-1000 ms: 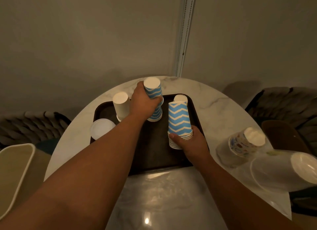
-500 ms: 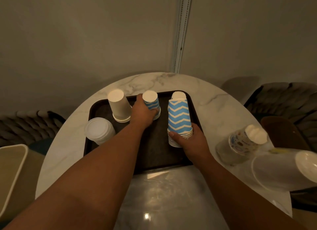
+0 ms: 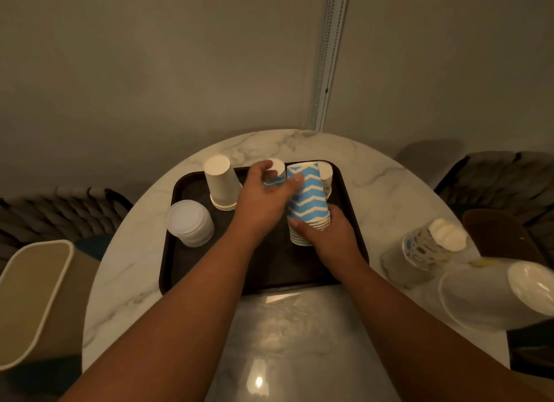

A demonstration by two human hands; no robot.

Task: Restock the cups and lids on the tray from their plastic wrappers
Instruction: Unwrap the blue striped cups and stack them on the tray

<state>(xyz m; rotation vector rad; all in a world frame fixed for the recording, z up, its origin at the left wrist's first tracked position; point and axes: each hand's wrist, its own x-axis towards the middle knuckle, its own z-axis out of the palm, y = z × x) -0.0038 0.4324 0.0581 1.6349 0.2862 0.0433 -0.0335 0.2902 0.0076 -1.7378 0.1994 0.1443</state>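
- We see a dark brown tray [image 3: 192,269] on a round marble table [image 3: 389,191]; clock directions below are read on the tray.
- Our right hand [image 3: 326,236] grasps the base of an upturned stack of blue zigzag cups [image 3: 308,203], standing on the tray at about 2 o'clock.
- Our left hand [image 3: 263,200] hovers just left of that stack, fingers loosely curled around the top of a smaller blue zigzag cup stack [image 3: 275,173] at 12 o'clock; the frame is blurred there, so we cannot tell whether it grips or has let go.
- Plain white cup stack [image 3: 221,182], upturned, at 11 o'clock.
- Stack of white lids [image 3: 190,221] at 9 o'clock, at the tray's left edge.
- A patterned cup [image 3: 325,176] shows behind the large stack.
- Off the tray, at 3 o'clock: a wrapped sleeve of patterned cups [image 3: 428,245] lying on its side; nearer us, a wrapped sleeve of lids [image 3: 491,293].
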